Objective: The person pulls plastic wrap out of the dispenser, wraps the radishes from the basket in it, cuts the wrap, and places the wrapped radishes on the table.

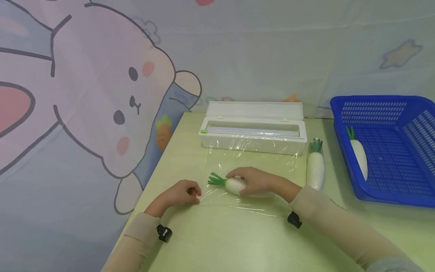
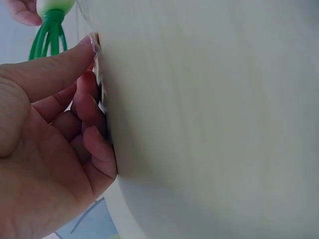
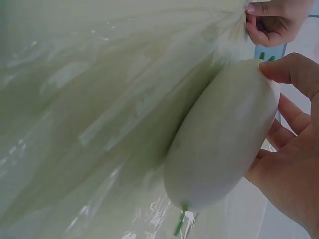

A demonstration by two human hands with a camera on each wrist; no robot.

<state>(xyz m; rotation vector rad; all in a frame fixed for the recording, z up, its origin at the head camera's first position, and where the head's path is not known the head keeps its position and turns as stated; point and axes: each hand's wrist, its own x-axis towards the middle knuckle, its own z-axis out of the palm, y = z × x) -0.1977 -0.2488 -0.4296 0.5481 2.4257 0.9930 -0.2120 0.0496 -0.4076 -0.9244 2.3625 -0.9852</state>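
Observation:
A white radish with green leaf stubs lies on a sheet of clear cling film spread over the table. My right hand grips the radish from above, thumb and fingers on either side of its body. To the left, my left hand pinches the gathered edge of the film between thumb and curled fingers, close to the table. In the right wrist view, film creases run toward the left hand. The film stretches back to a white cling film dispenser whose lid stands raised.
Right of the dispenser lies a second radish, its surface shiny with film. A blue plastic basket at the right holds another radish. Behind the table hangs a printed cloth. The table's left edge runs beside my left arm.

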